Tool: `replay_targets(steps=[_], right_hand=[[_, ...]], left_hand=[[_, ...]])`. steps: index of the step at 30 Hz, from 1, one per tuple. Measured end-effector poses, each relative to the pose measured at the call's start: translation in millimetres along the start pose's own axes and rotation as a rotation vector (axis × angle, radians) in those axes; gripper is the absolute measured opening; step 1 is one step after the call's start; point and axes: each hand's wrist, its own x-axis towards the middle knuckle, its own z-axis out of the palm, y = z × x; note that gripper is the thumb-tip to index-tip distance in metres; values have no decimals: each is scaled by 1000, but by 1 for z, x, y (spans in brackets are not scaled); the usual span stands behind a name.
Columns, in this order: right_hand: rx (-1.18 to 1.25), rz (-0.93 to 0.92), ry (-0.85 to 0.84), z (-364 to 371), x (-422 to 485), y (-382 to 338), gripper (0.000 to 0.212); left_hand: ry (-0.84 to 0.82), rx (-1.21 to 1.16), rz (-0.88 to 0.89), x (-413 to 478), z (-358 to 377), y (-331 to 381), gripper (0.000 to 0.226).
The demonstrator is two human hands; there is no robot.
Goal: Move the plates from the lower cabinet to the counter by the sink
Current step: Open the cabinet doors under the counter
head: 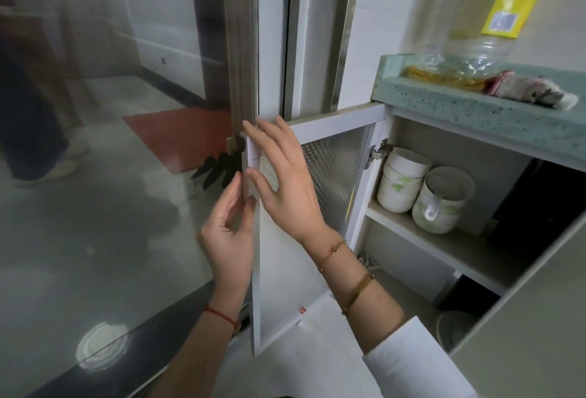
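Note:
The lower cabinet's white door (285,274), with a patterned glass panel, stands swung wide open to the left. My left hand (228,233) pinches the door's free edge between thumb and fingers. My right hand (282,182) lies flat with spread fingers on the door's inner face near its top corner. Inside, on the upper shelf (444,248), stand stacked white bowls (401,180) and a white cup (442,201). A glass-like round dish (456,328) shows dimly on the cabinet floor. No plates are clearly visible.
A green speckled counter (494,112) tops the cabinet, carrying a large clear oil bottle (475,17) with a yellow label and a crumpled cloth (532,90). A glass partition (95,144) fills the left side. A second cabinet door (523,343) juts in at lower right.

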Motion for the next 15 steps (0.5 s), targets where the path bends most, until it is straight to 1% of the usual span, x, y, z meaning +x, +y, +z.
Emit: replay_targets(steps=[2,4,6,7,8,10,15], right_hand=[[12,20,6,-9,-6,1,53],[-3,50,47,-22,-16,5,56],[-44,99,106,-38,-28,11,55],[-74,121,143,-47,-36,14,53],[-115,138,179,-58,-44,18,50],[-220,166,237,-81,-65,26,43],[-487,311,336,-148,-120,44,32]], left_hand=[[83,74,64,-6,1,2,42],[127,139,206,-14,2,8,38],[102,139,328,-24,9,16,34],[69,115,352,-30,16,20,31],[17,75,342,-37,24,25,28],[-144,-21,246,-50,43,33,24],[-646,-137,-20,-76,108,48,37]])
